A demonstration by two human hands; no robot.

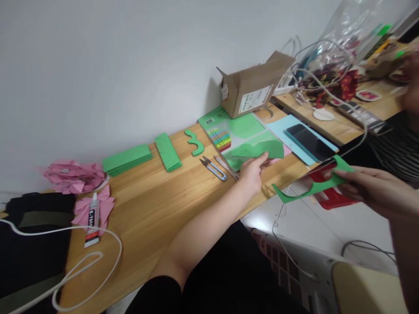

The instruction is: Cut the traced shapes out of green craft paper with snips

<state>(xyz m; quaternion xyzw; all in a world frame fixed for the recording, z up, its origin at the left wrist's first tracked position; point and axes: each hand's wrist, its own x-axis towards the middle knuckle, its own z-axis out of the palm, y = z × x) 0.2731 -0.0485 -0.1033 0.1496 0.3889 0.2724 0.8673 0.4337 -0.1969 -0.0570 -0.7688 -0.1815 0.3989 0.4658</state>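
Observation:
My left hand (253,172) is closed on a curved green paper cutout (258,149), thumb on top, over a printed green paper packet (225,126). Out past the table's edge, my right hand (373,185) pinches a thin green paper offcut (310,189) with a scalloped inner edge. Near my left hand lie blue-handled thread snips (214,169) and a slim pen-like tool (225,166). A wavy green paper piece (195,144) and two folded green paper stacks, one upright (167,152) and one lengthwise (127,159), rest along the wall.
An open cardboard box (250,89) stands at the back. A phone (309,141) lies on light blue paper. Pink paper pieces (75,174), a glue tube (93,222) and a white cable (119,244) are at left. Another person's striped clothing (393,150) shows at right.

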